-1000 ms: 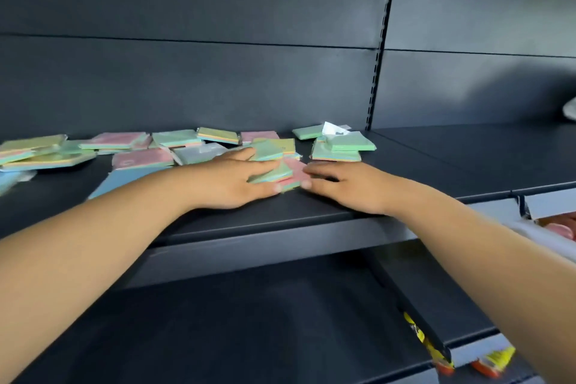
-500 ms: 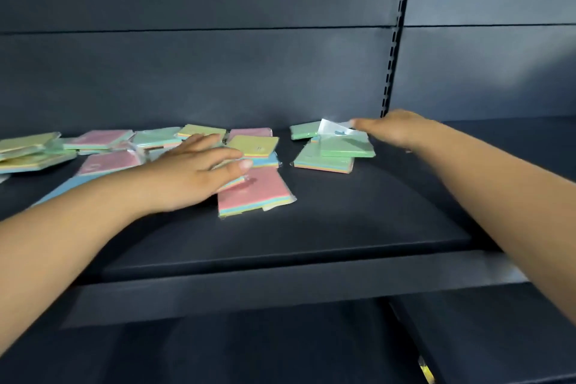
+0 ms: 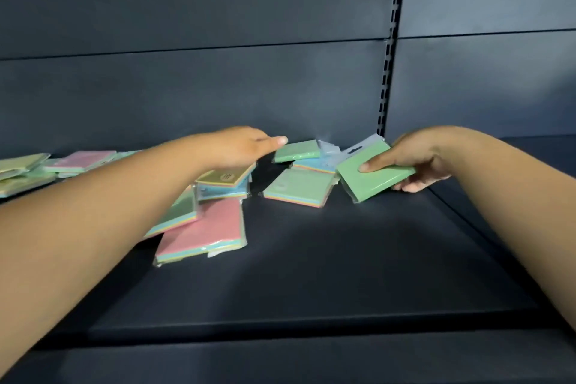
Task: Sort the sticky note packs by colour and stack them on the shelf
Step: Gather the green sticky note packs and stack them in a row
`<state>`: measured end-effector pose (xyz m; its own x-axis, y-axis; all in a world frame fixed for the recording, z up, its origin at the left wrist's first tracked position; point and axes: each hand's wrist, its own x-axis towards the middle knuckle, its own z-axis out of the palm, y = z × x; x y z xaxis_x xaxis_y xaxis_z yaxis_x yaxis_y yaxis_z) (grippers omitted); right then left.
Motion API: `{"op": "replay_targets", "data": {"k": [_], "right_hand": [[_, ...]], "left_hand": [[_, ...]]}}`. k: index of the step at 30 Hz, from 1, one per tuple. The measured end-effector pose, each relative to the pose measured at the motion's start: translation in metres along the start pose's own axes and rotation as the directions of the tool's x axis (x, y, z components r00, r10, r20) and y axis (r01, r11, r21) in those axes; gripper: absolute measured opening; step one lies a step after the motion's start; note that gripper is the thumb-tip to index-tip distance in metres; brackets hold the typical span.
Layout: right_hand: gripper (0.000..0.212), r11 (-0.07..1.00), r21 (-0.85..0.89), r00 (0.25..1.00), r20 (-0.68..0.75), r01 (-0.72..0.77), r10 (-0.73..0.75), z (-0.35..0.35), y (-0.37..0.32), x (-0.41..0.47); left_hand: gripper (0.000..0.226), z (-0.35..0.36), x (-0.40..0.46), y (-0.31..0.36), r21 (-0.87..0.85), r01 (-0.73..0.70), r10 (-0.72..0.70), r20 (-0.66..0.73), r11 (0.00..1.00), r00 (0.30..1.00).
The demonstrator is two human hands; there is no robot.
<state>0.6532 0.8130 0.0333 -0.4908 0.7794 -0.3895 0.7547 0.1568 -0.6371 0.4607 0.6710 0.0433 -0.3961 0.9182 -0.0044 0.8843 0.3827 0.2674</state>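
Two bare hands reached over the dark shelf [image 3: 311,274] where the sticky note packs lay scattered. The right hand [image 3: 417,159] was clamped on a green-topped pack [image 3: 374,179], thumb pressed on its upper face and the other fingers curled beneath, the pack tilted and lifted at its right end, its clear hang tab pointing toward the back panel [image 3: 218,87]. Just left of it, a pale green pack [image 3: 299,187] lay flat on the shelf, with a blue-topped pack [image 3: 314,164] and another green pack [image 3: 297,150] behind it. The left hand [image 3: 240,148] stretched flat, fingers extended and together, its fingertips near that rear green pack, holding nothing. Under its wrist sat a yellow-topped pack [image 3: 226,178] carrying a small round label, whose writing was too blurred to read. A pink-topped pack [image 3: 202,231] lay nearer the front, partly under the left forearm, with another pack [image 3: 177,212] overlapping it. More packs [image 3: 81,160], pink and green, spread along the far left. No brand could be read anywhere.
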Motion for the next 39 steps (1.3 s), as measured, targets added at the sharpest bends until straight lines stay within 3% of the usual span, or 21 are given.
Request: {"op": "replay_targets", "data": {"k": [4,9,11,17,22,24,27,28,31,35,39], "right_hand": [[0.008,0.943,0.331,1.0,0.028,0.002,-0.012,-0.004,0.009,0.005],[0.009,0.877,0.474,0.997,-0.047,0.076,-0.06,-0.004,0.01,0.009],[0.01,0.863,0.491,0.992,-0.09,0.118,-0.084,-0.004,0.009,0.01],[0.019,0.829,0.511,0.969,-0.197,0.229,-0.146,-0.005,0.007,0.011],[0.019,0.834,0.492,0.962,-0.222,0.251,-0.158,-0.006,0.007,0.011],[0.019,0.836,0.488,0.963,-0.215,0.252,-0.165,-0.005,0.006,0.01],[0.016,0.828,0.493,0.958,-0.225,0.268,-0.176,-0.004,0.006,0.01],[0.015,0.82,0.502,0.957,-0.229,0.273,-0.178,-0.004,0.005,0.01],[0.014,0.798,0.519,0.947,-0.256,0.306,-0.196,-0.004,0.001,0.009],[0.018,0.68,0.551,0.867,-0.409,0.483,-0.284,0.001,-0.006,0.01],[0.008,0.618,0.49,0.773,-0.528,0.615,-0.351,0.007,-0.012,-0.001]], "left_hand": [[0.043,0.006,0.056,-0.004,-0.163,0.023,-0.013,0.064,0.986,0.998],[0.029,0.022,0.093,-0.006,-0.27,0.075,-0.036,0.147,0.96,0.988],[0.025,0.025,0.1,-0.007,-0.245,0.093,-0.052,0.169,0.965,0.984],[0.051,0.017,0.098,0.005,-0.096,0.163,-0.13,0.282,0.982,0.95],[0.04,0.009,0.092,0.008,-0.097,0.152,-0.123,0.256,0.984,0.959],[0.036,0.013,0.093,0.001,-0.187,0.153,-0.104,0.247,0.97,0.963],[0.054,0.017,0.091,0.0,-0.377,0.195,-0.092,0.273,0.906,0.958],[0.048,0.017,0.09,0.003,-0.406,0.198,-0.091,0.268,0.892,0.959],[0.012,0.012,0.08,0.018,-0.491,0.127,-0.069,0.134,0.862,0.989],[0.014,0.004,0.065,0.015,-0.609,0.04,-0.206,-0.205,0.792,0.957],[0.021,-0.003,0.028,0.008,-0.824,-0.084,-0.396,-0.355,0.56,0.847]]}}
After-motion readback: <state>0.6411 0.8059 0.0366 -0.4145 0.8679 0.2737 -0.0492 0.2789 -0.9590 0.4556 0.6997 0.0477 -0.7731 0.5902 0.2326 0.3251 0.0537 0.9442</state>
